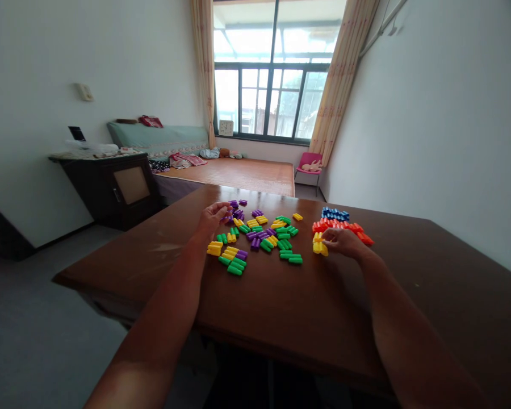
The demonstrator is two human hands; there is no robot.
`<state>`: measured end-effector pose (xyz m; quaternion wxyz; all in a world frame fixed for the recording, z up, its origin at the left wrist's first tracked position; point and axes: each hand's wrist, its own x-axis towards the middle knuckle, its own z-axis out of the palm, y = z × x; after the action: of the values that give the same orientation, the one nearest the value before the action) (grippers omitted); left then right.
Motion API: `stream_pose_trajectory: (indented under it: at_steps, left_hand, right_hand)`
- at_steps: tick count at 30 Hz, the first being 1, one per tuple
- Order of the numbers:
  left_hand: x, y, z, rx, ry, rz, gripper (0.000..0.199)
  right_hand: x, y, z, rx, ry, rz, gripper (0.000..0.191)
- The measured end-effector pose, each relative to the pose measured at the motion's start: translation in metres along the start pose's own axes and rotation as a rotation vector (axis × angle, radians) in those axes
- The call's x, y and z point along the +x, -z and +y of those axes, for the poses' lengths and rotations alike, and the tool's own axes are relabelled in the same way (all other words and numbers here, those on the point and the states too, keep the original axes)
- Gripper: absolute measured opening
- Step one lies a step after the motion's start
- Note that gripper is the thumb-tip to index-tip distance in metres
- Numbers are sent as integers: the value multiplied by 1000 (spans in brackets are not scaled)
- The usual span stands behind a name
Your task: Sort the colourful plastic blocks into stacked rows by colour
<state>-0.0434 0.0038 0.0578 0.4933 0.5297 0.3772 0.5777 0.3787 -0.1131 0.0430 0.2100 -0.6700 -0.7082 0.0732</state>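
My left hand (214,220) is at the far left of a spread of small plastic blocks, its thumb and fingers pinched together on a purple block (227,218). More purple blocks (239,215) lie just beside its fingertips. On the other side of the table, my right hand (343,241) is closed on a yellow block (319,247) at the near end of the sorted rows. Behind that hand runs a row of red blocks (337,226), and farther back a row of blue blocks (335,214). Green blocks (284,244), yellow and purple ones are scattered between my hands.
The blocks lie on a dark brown table (281,301) whose front edge is close to me. Beyond it are a bed (247,173), a pink chair (309,162) and a window. A dark cabinet (106,187) stands on the left.
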Motion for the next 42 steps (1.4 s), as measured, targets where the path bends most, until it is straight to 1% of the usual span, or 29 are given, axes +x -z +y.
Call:
stream_pose_trajectory:
  at_steps: [3,6,8,12,14,17,19,24,27,29,32,35,38,40,42]
  left_hand:
    - [1,1,-1,-4,-2,6,42]
    - [1,1,-2,-15,-5,-3,42]
    - [1,1,-2,-13,-3,-9,41]
    - [2,2,-3,4,-4,-12,43]
    - [2,3,-3,9,-1,-17,43]
    - [3,3,-4,15,3,-18,44]
    - [3,3,-3,16,8,-17,43]
    - [1,0,-1,27,21,-22,44]
    - [1,0,-1,27,17,-20,43]
    - [1,0,-3,24,10,-23,43]
    - [3,2,-3,19,-7,-21,42]
    - [5,9,0,53,-57,20,42]
    - [8,25,6,199,-117,63,39]
    - [8,38,10,363,-135,16,35]
    - [6,50,13,526,-107,-121,31]
  right_hand:
    - [-3,7,-1,49,12,-29,26]
    - [-8,10,-6,69,11,-135,30]
    - [-10,9,-9,52,9,-180,30]
    - [-9,8,-9,45,62,-208,24]
    - [-8,10,-6,81,80,-219,26]
    - [-6,13,2,136,61,-191,31]
    - [-5,12,5,145,37,-139,30]
    - [0,3,9,57,-19,16,20]
    - [2,3,6,-4,-23,92,15]
    - [1,4,2,10,-2,81,17]
    - [-1,4,-5,40,23,4,23]
    - [-2,0,-9,17,45,-31,20]
    - [-2,-2,-9,-7,45,-21,14]
    - [-2,-1,-10,-6,44,-7,18]
    - [-1,1,-13,-3,62,38,24]
